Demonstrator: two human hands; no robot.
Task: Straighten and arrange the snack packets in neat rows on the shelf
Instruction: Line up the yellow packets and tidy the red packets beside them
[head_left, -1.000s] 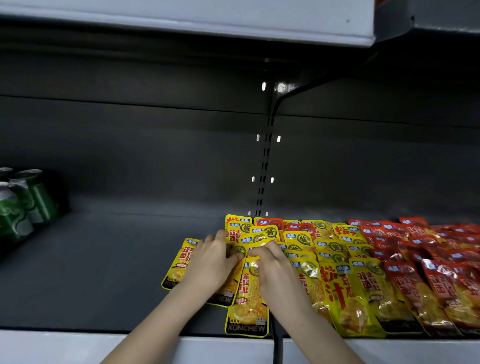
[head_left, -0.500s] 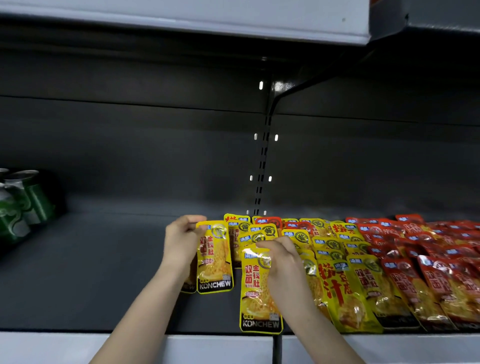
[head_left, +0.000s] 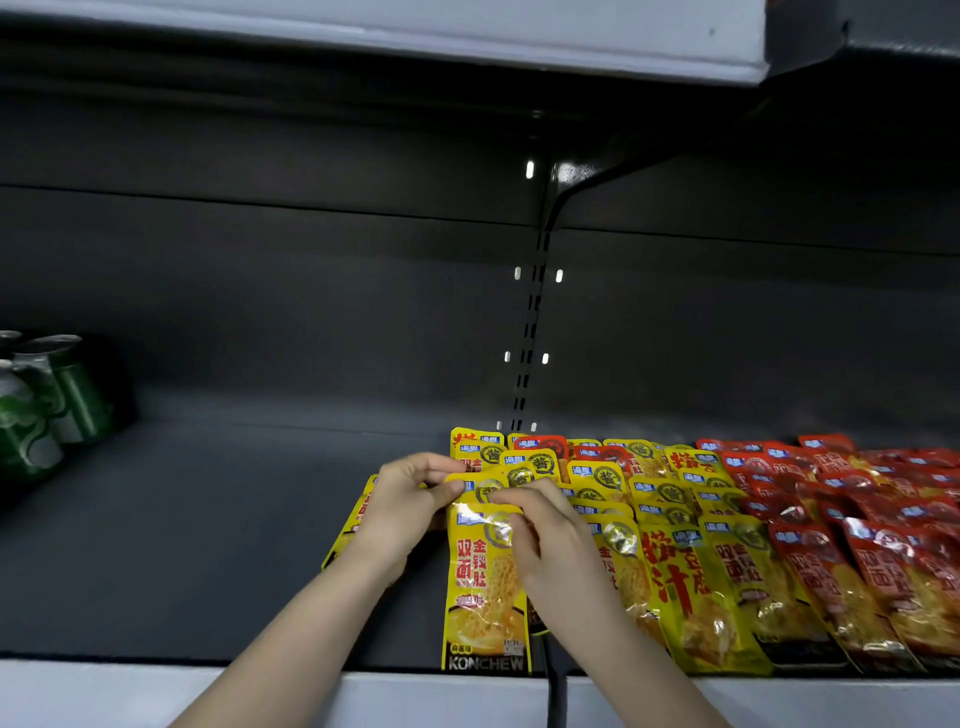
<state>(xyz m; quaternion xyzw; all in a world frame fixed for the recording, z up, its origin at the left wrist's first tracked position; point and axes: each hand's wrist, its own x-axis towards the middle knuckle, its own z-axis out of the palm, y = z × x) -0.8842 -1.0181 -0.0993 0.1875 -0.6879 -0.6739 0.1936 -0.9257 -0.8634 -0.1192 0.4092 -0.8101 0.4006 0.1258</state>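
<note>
1. The white lip (head_left: 156, 691) of the shelf (head_left: 208, 519) runs along the bottom, and both bare forearms reach in over it.
2. The front packet (head_left: 483, 587), yellow, lies flat with its bottom end at the lip and its long side pointing to the back.
3. The right hand (head_left: 550, 540) grips the top of the front packet: its fingers curl over the upper edge and its thumb lies on the packet's face.
4. The left hand (head_left: 400, 512) is just left of the right one. Its fingers are curled and its thumb is pressed toward them, pinching the top of the left packet (head_left: 353, 525). That packet is mostly hidden under the hand, and only its yellow left edge shows.
5. Right of the hands, the yellow packets (head_left: 597, 475) lie in overlapping rows from front to back, each partly covering the one behind.
6. Further right, the red packets (head_left: 831, 519) lie in the same overlapping way, touching the yellow ones.
7. At the far left, well apart from the packets, green cans (head_left: 52, 405) stand upright.
8. The dark back wall (head_left: 260, 312) has a slotted upright (head_left: 527, 364) behind the yellow packets.
9. The upper shelf (head_left: 467, 31), pale, spans the top.
</note>
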